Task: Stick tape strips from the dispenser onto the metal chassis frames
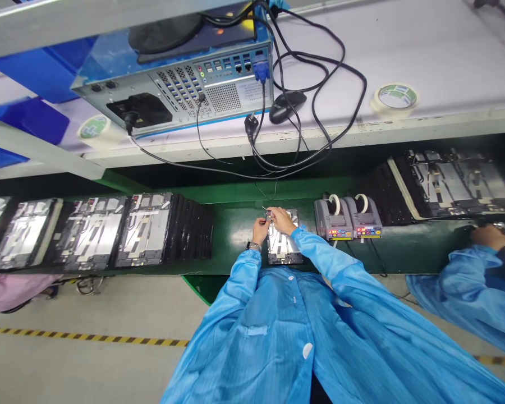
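Note:
An opened tablet-like device [285, 246], silver inside with a black frame and pale strips, lies flat on the green bench in front of me. My left hand [260, 230] is at its upper left edge, fingers pinched together. From the right, my right hand [282, 221] reaches over the device's upper part with its fingers closed, the tips close to those of the left. A thin pale sliver [265, 208] shows beside the right fingertips, too small to name. What either hand pinches is hidden.
Two tape dispensers [333, 219] stand right of the device. Rows of similar devices [145, 230] line the left, and more devices [458, 185] sit at right. Above, a shelf holds a computer case [172, 90], black cables, a mouse [287, 106] and tape rolls [395, 98]. A co-worker's blue sleeve [467, 275] is at right.

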`<state>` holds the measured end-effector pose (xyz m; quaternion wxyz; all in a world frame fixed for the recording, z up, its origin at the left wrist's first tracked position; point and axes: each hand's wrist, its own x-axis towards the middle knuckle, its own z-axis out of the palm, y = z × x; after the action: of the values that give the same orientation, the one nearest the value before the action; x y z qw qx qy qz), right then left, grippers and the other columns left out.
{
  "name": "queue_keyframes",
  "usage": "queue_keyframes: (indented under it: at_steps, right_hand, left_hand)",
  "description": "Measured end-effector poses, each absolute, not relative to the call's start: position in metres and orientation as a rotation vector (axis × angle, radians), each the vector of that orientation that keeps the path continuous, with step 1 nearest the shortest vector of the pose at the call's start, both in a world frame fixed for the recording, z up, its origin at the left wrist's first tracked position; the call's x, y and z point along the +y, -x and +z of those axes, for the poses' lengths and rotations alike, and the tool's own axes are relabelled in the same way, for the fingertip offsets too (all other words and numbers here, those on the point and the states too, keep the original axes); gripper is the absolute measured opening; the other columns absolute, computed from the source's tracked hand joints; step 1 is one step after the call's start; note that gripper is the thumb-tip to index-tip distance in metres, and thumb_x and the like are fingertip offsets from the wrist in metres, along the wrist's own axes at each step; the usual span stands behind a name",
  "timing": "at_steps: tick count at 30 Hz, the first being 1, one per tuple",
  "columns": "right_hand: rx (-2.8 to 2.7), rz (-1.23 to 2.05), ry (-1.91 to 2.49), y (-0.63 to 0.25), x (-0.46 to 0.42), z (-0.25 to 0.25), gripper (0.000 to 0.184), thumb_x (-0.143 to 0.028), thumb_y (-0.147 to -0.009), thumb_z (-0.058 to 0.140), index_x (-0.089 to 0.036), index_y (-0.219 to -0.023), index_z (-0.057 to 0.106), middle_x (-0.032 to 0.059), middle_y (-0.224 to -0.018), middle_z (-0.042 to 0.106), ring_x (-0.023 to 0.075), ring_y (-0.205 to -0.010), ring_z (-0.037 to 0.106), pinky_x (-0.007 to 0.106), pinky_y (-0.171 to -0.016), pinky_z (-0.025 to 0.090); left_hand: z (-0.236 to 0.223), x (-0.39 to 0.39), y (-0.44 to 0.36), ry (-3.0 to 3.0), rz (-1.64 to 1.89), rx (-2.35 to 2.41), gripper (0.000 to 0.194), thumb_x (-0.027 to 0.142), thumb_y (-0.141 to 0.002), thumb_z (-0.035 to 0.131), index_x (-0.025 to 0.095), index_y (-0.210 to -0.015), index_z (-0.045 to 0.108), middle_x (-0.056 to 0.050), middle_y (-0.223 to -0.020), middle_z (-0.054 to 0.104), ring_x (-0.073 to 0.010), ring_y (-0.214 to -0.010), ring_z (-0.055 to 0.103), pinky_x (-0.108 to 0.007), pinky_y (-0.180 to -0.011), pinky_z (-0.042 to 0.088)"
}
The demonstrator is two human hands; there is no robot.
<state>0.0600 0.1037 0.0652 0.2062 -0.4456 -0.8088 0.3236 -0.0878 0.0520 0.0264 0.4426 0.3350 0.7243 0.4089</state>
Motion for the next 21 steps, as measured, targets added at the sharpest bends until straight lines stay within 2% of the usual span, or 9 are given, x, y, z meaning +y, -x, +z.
queue_keyframes:
  at_steps: [3, 6, 9, 12, 15, 18, 21]
  right_hand:
    - [-2.280, 0.920, 1.265, -0.063, 0.105, 0.069, 0.058, -0.001, -0.085, 0.048, -0.018, -0.139, 0.059, 0.0097, -0.106, 0.068, 0.0266, -0.100, 0.054, 0.038, -0.094, 0.040]
    - [-2.243, 0.925, 1.285, -0.065, 0.103, 0.074, 0.058, -0.002, -0.083, 0.050, -0.018, -0.137, 0.060, 0.0105, -0.109, 0.067, 0.0276, -0.105, 0.054, 0.040, -0.097, 0.039]
    - [-2.026, 0.988, 1.294, -0.064, 0.096, 0.078, 0.054, -0.005, -0.081, 0.053, -0.019, -0.133, 0.061, 0.0100, -0.108, 0.067, 0.0272, -0.105, 0.055, 0.041, -0.097, 0.041]
    - [-1.546, 1.322, 1.315, -0.063, 0.077, 0.077, 0.046, -0.014, -0.081, 0.057, -0.021, -0.125, 0.062, 0.0041, -0.090, 0.067, 0.0219, -0.083, 0.058, 0.036, -0.080, 0.046]
    - [-0.969, 1.757, 1.229, -0.059, 0.050, 0.074, 0.043, -0.024, -0.078, 0.065, -0.023, -0.121, 0.061, -0.0002, -0.079, 0.067, 0.0165, -0.064, 0.055, 0.028, -0.060, 0.041]
    - [-0.553, 2.015, 1.089, -0.056, 0.029, 0.073, 0.050, -0.028, -0.074, 0.071, -0.023, -0.123, 0.059, -0.0012, -0.074, 0.067, 0.0141, -0.057, 0.053, 0.025, -0.054, 0.037]
    - [-0.357, 2.128, 0.996, -0.053, 0.024, 0.074, 0.054, -0.025, -0.074, 0.074, -0.025, -0.125, 0.057, -0.0016, -0.073, 0.068, 0.0137, -0.055, 0.055, 0.024, -0.053, 0.038]
  left_hand:
    - [0.026, 0.053, 0.088, -0.832, 1.008, 1.800, 0.030, 0.040, -0.076, 0.080, 0.019, -0.090, 0.063, -0.005, -0.093, 0.070, -0.0191, -0.091, 0.066, -0.036, -0.093, 0.050]
    - [0.027, 0.054, 0.089, -0.837, 1.002, 1.807, 0.029, 0.039, -0.075, 0.081, 0.019, -0.088, 0.063, -0.005, -0.092, 0.069, -0.0192, -0.090, 0.066, -0.036, -0.092, 0.051]
    - [0.029, 0.055, 0.090, -0.844, 0.999, 1.806, 0.030, 0.038, -0.075, 0.082, 0.019, -0.089, 0.064, -0.006, -0.093, 0.069, -0.0189, -0.088, 0.066, -0.036, -0.091, 0.051]
    - [0.030, 0.057, 0.092, -0.852, 0.999, 1.790, 0.030, 0.035, -0.074, 0.084, 0.019, -0.091, 0.064, -0.006, -0.095, 0.070, -0.0185, -0.086, 0.066, -0.036, -0.089, 0.053]
    - [0.029, 0.056, 0.094, -0.866, 1.000, 1.779, 0.030, 0.033, -0.076, 0.083, 0.018, -0.095, 0.065, -0.007, -0.098, 0.070, -0.0183, -0.086, 0.067, -0.037, -0.090, 0.054]
    - [0.027, 0.053, 0.095, -0.890, 1.008, 1.788, 0.034, 0.032, -0.078, 0.082, 0.019, -0.105, 0.065, -0.009, -0.110, 0.068, -0.0182, -0.091, 0.066, -0.037, -0.092, 0.054]
    - [0.024, 0.051, 0.096, -0.942, 1.042, 1.799, 0.044, 0.028, -0.079, 0.080, 0.022, -0.118, 0.062, -0.010, -0.128, 0.061, -0.0180, -0.102, 0.065, -0.037, -0.096, 0.053]
